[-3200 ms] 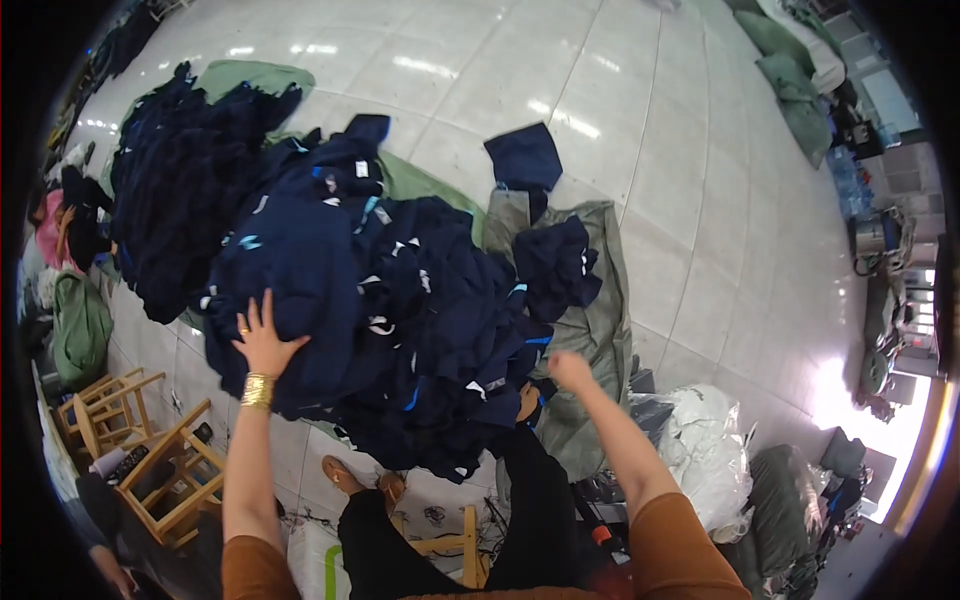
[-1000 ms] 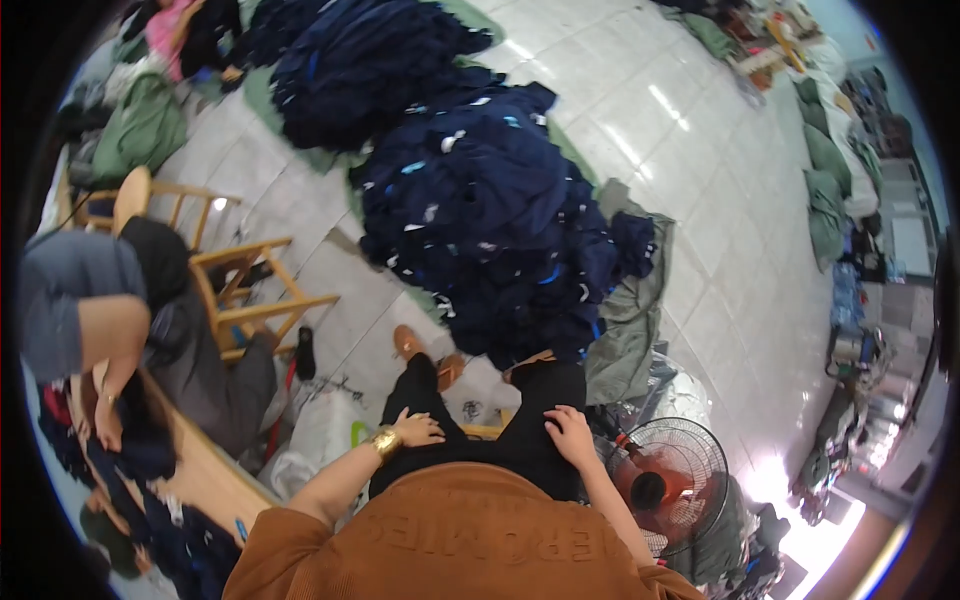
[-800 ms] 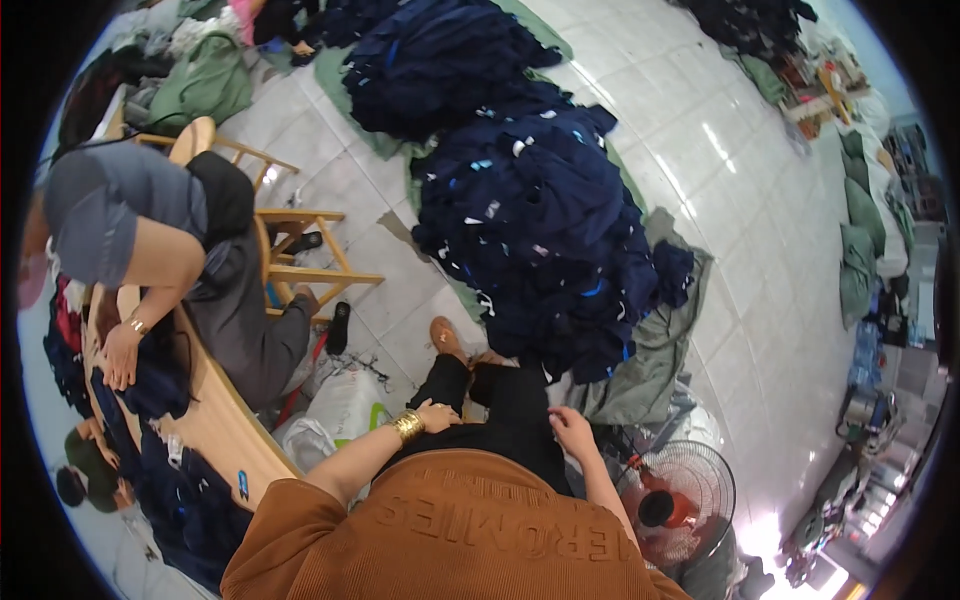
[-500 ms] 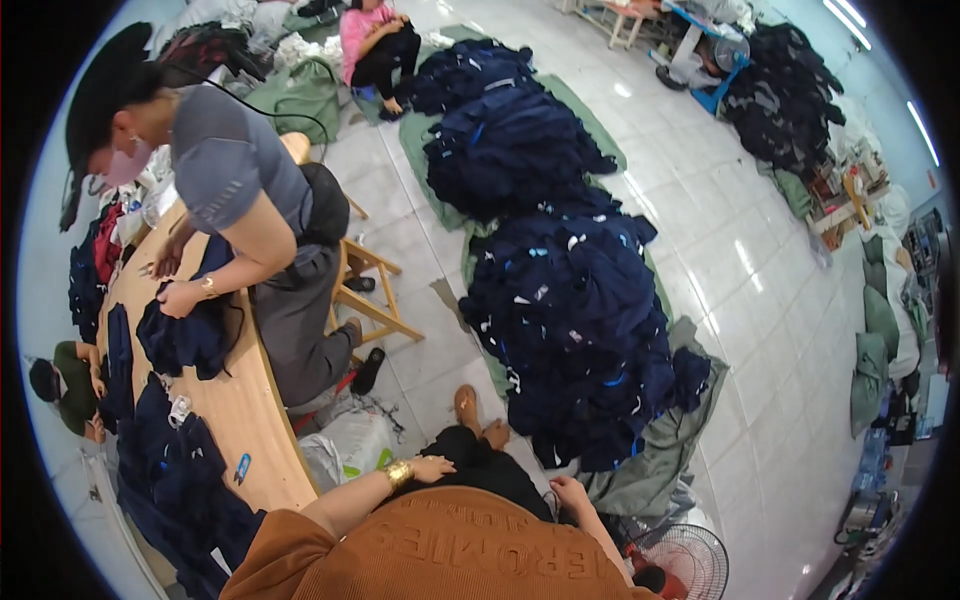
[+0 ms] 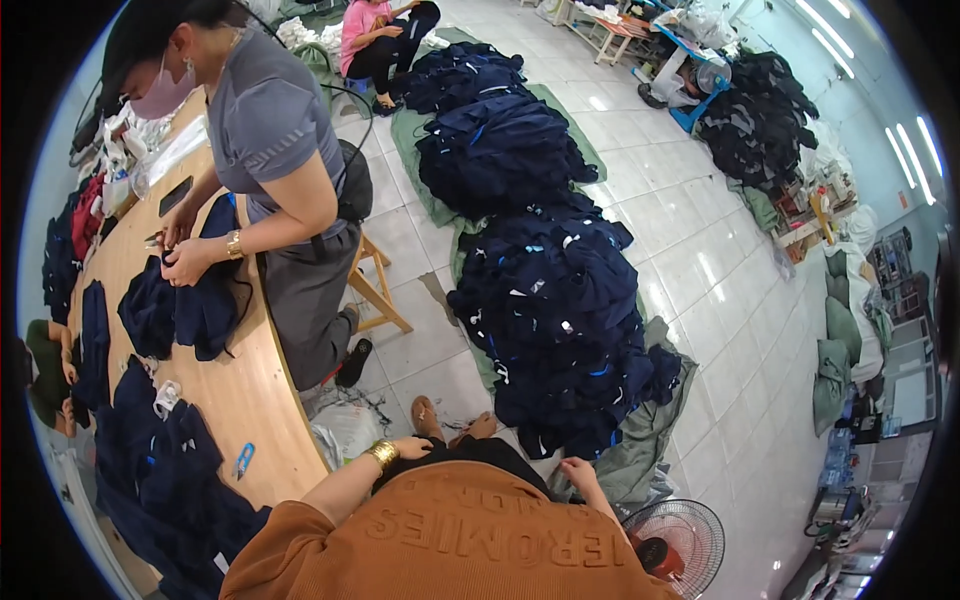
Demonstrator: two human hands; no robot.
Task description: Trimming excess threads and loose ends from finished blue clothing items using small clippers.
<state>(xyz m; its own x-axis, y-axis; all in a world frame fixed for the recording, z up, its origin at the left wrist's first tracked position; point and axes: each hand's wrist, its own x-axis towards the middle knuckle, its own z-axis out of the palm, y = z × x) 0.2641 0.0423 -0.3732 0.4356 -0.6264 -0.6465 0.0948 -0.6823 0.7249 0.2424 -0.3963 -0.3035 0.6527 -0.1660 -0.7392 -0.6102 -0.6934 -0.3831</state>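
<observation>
My left hand (image 5: 412, 448) lies flat on my dark-trousered thigh with its fingers stretched out, holding nothing; a gold bracelet (image 5: 382, 454) circles its wrist. On the other side of my lap, my right hand (image 5: 577, 471) hangs beside my leg with its fingers curled together. What they hold, if anything, is too small to make out. Just beyond this hand is a big heap of navy garments (image 5: 555, 320) on the floor. To my left, thread snips (image 5: 243, 461) with blue handles lie on the wooden table (image 5: 270, 410), beside a pile of navy garments (image 5: 165, 480).
A co-worker (image 5: 275, 130) leans over the table, both hands on a navy garment (image 5: 205, 310). A wooden stool (image 5: 378, 290) stands behind them. At my right is a standing fan (image 5: 680, 545). Another person (image 5: 385, 40) sits by the far heap. A plastic bag (image 5: 345, 430) lies near my feet.
My view has shifted, so the floor heaps appear farther left. The co-worker has straightened a little and moved right, hands still on the garment. My left hand stays on my thigh.
</observation>
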